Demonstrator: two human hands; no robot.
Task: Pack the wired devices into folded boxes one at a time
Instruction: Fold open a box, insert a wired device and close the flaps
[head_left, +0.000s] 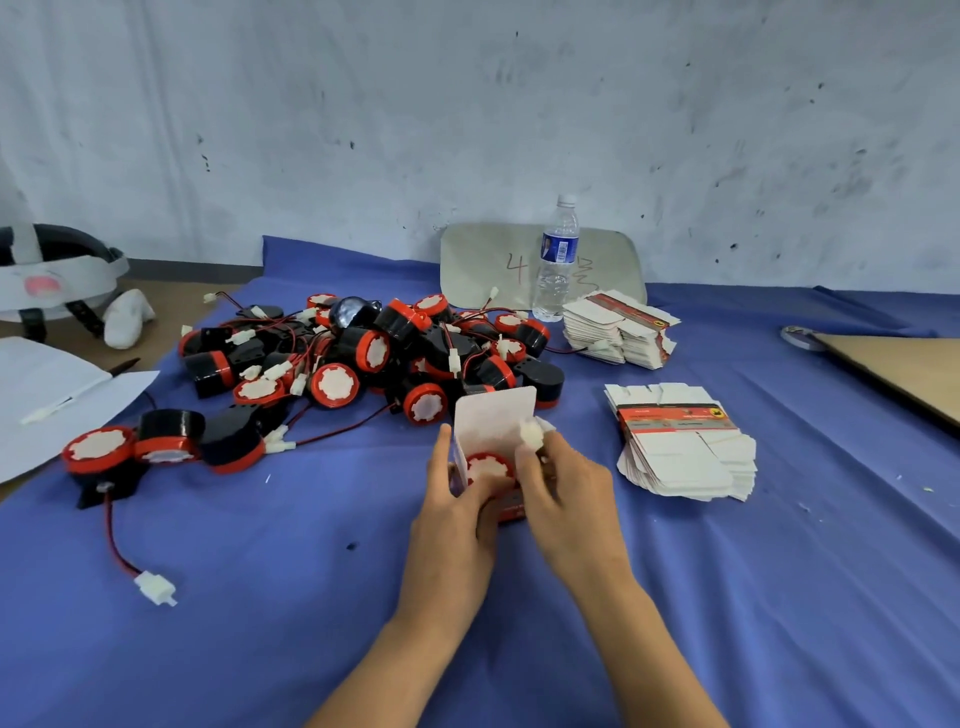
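- Two bare forearms entered from the near edge, cut off below the elbows, and met over a blue cloth (260, 623).
- The left hand (457, 499) gripped a small box (496, 415) from its left side. The box's lower half was hidden behind both hands, and only its raised white flap and a strip of red print showed.
- One device (488, 467) sat inside the box, with its red rim and white face up.
- The right hand (561, 493) pinched a white plug (532, 434) above the box's right edge. The wire was out of sight.
- A pile (363, 353) of black-and-red devices with red-and-black wires lay beyond the box. It was too tangled for a sure count.
- Three more devices (98, 449) lay apart at the near left, and one wire ran from them to a loose plug (156, 587).
- Two stacks of flat boxes lay to the right, a near stack (685, 447) and a far stack (618, 327). The writing on their red bands was too small to read.
- One clear bottle (558, 260) stood far off, and the brand on its blue label was illegible.
- A grey pad (488, 260) behind the bottle bore a handwritten "4". The bottle partly hid further marks on it.
- White paper (52, 384) at the left and a brown board (898, 369) at the right ran off the frame.
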